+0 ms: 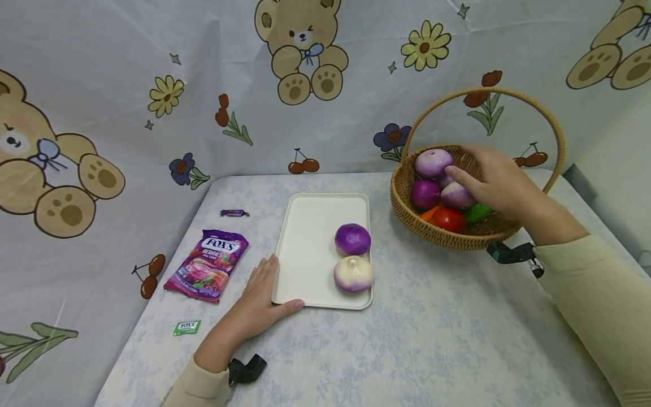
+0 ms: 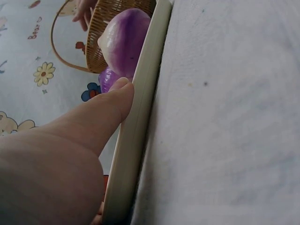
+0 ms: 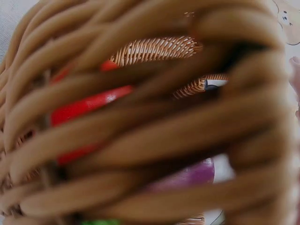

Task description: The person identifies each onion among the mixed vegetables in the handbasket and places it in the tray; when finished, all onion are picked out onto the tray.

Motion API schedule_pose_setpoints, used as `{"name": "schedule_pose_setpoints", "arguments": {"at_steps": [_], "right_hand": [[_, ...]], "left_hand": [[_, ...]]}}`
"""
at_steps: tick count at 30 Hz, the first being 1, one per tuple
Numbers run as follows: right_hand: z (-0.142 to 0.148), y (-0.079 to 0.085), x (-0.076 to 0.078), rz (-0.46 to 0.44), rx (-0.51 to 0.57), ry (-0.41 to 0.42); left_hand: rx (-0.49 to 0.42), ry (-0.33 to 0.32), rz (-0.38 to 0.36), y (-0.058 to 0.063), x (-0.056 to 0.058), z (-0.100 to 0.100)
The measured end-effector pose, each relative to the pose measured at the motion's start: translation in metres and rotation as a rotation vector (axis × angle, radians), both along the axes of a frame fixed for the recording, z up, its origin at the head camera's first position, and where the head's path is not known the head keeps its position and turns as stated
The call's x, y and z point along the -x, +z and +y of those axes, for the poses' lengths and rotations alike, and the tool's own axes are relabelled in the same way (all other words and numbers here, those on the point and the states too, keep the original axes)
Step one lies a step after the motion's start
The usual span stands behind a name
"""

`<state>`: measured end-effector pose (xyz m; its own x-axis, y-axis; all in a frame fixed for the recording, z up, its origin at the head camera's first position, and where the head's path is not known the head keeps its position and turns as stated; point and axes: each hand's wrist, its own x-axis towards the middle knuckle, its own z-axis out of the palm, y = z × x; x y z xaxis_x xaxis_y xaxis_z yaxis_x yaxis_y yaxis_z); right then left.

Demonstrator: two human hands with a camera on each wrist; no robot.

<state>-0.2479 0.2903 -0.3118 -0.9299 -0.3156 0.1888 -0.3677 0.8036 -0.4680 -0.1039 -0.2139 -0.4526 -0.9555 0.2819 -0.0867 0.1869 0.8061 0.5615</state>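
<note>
My left hand (image 1: 259, 308) lies at the near left corner of a white tray (image 1: 310, 249), fingers along its left side. Its thumb rests on the tray's near rim, as the left wrist view also shows. On the tray's right side sit a purple onion (image 1: 352, 239) and, nearer me, a white-and-purple onion (image 1: 353, 275). Over the right side of a wicker basket (image 1: 473, 242) reaches my right hand (image 1: 500, 181), its thumb stretched toward the onions (image 1: 433, 164) inside. A red tomato (image 1: 448, 220) and a green vegetable (image 1: 477, 212) lie below them. Basket weave fills most of the right wrist view.
Left of the tray lie a purple candy bag (image 1: 209, 265), a purple wrapped candy (image 1: 234, 213) and a green wrapped candy (image 1: 187, 328). The basket's tall handle (image 1: 559, 141) arches above my right hand. A bear-printed cloth (image 1: 346, 135) hangs behind the table.
</note>
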Motion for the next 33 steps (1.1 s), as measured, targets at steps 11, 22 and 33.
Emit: {"name": "schedule_pose_setpoints", "arguments": {"at_steps": [11, 22, 33], "right_hand": [[-0.001, -0.010, 0.000, -0.073, -0.058, -0.022], [0.002, -0.029, -0.001, -0.127, -0.179, 0.057], [0.002, -0.038, -0.001, 0.011, -0.168, 0.091]], "left_hand": [[-0.003, -0.006, -0.001, 0.002, 0.001, 0.000], [-0.003, 0.001, -0.013, 0.001, 0.000, 0.001], [-0.010, -0.003, 0.000, 0.000, 0.000, 0.000]]}}
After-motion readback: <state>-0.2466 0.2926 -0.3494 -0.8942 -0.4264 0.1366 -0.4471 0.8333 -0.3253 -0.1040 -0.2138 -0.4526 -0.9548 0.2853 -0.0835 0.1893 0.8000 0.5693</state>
